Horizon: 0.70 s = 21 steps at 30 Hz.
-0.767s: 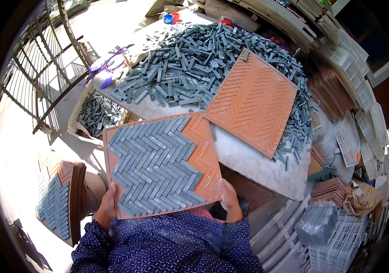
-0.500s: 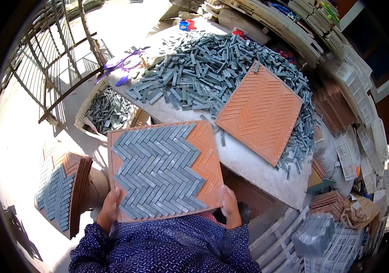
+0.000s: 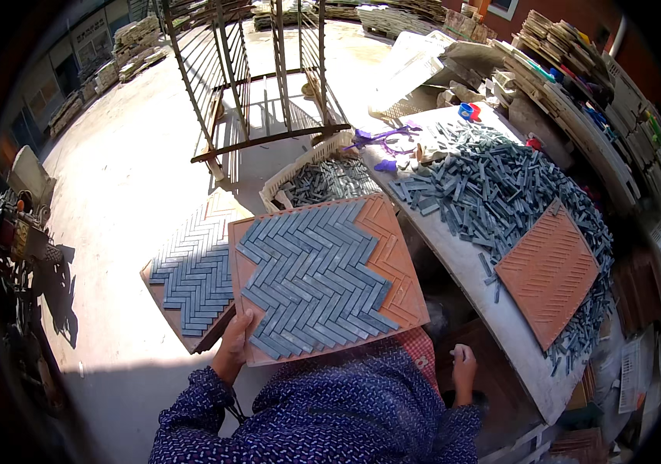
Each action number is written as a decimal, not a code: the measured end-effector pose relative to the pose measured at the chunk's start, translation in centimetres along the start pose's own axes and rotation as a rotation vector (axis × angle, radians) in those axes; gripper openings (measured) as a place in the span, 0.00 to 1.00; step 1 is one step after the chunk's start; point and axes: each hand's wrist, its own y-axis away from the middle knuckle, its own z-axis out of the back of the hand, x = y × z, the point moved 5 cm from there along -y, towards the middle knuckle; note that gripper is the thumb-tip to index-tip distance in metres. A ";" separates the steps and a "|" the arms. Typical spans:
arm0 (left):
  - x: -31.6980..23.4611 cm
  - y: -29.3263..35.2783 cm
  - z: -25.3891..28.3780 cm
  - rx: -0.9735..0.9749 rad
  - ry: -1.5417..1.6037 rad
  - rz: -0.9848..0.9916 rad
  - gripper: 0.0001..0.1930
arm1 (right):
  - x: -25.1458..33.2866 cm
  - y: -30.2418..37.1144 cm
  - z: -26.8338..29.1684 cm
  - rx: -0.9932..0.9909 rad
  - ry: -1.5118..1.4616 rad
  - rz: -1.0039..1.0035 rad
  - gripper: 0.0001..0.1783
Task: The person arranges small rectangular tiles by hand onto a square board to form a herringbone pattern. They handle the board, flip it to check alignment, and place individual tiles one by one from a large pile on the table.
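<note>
My left hand (image 3: pixel 235 340) grips the lower left corner of an orange-brown tile tray (image 3: pixel 410 305), thumb on its face. Grey stone strips (image 3: pixel 311 278) lie on the tray in a herringbone pattern; bare grooves show along its right side. My right hand (image 3: pixel 464 370) is off the tray, to its lower right, fingers curled and nothing visible in them. Left of the held tray, partly behind it, stands a stack of similar trays (image 3: pixel 211 332), the top one covered with grey strips. On the table (image 3: pixel 485 298) an empty grooved tray (image 3: pixel 548 274) lies against a heap of loose strips (image 3: pixel 493 182).
A pale crate (image 3: pixel 275 184) of strips stands beside the table, near a metal rack (image 3: pixel 269 143). A purple object (image 3: pixel 385 139) and blue and red cups (image 3: pixel 470 111) sit at the table's far end. Stacked slabs (image 3: pixel 570 100) and white crates (image 3: pixel 636 371) line the right.
My right hand has let go of the tray and dropped away from it. The view has turned left, and the held tray is now close beside the stack of trays.
</note>
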 end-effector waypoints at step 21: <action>-5.5 2.3 23.2 -0.161 0.185 -0.264 0.33 | -19.3 0.4 4.6 0.399 1.134 -0.284 0.25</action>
